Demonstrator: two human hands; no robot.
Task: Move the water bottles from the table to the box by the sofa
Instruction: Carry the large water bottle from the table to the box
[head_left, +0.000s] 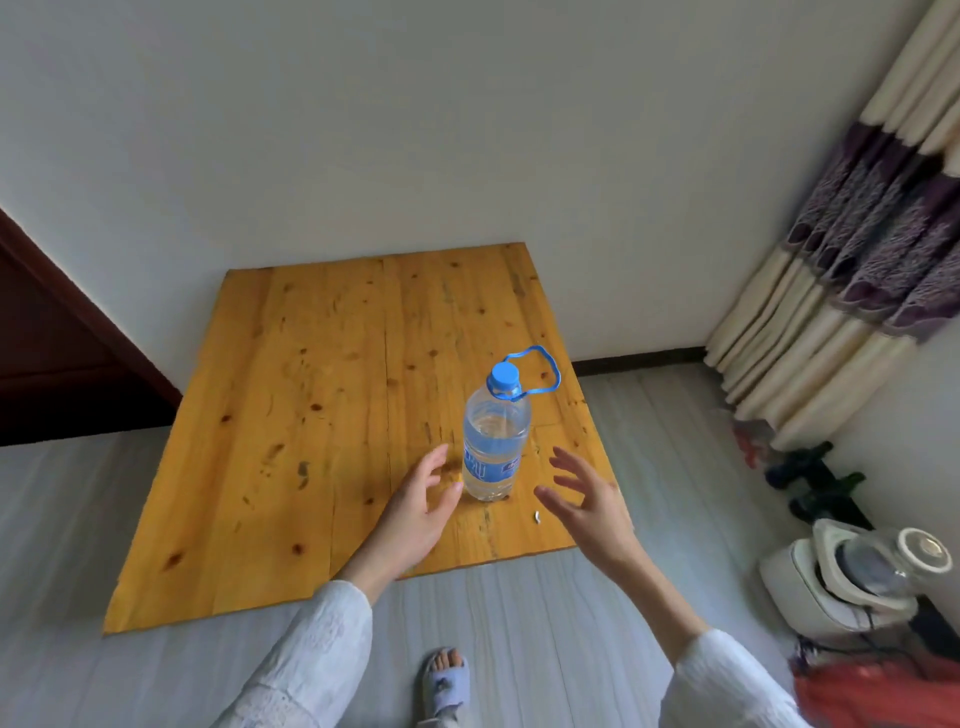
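A pale wall (415, 130) backs the scene, and grey striped flooring (545, 613) runs under everything. At the far left a dark reddish-brown door (47, 353) stands in shadow. Next comes the wooden table (311, 415), its yellow knotty planks set against the wall. Over its near edge reaches the left hand (415, 509), out of a white textured sleeve (311, 654), palm turned inward and fingers spread and relaxed — holding nothing, its fingertips just beside the bottle. The water bottle (493, 447) stands upright on the table near the right front corner, clear plastic with a blue label, a blue cap (505, 376) and a thin blue carry loop (540, 369) arching off its neck. Below, on the floor, a foot in a light slipper (445, 680) shows. A small white scrap (537, 516) lies on the table just right of the bottle. The right hand (587, 499) hovers beyond it, fingers splayed and slightly bent, gripping nothing and clear of the bottle — the two hands flank it on either side. Farther right a white appliance (852, 582) sits on the floor, with dark objects (815, 483) behind it that are too blurred to identify, something red (883, 691) at the lower corner, and a cream-and-purple curtain (872, 244) hanging at the far right.
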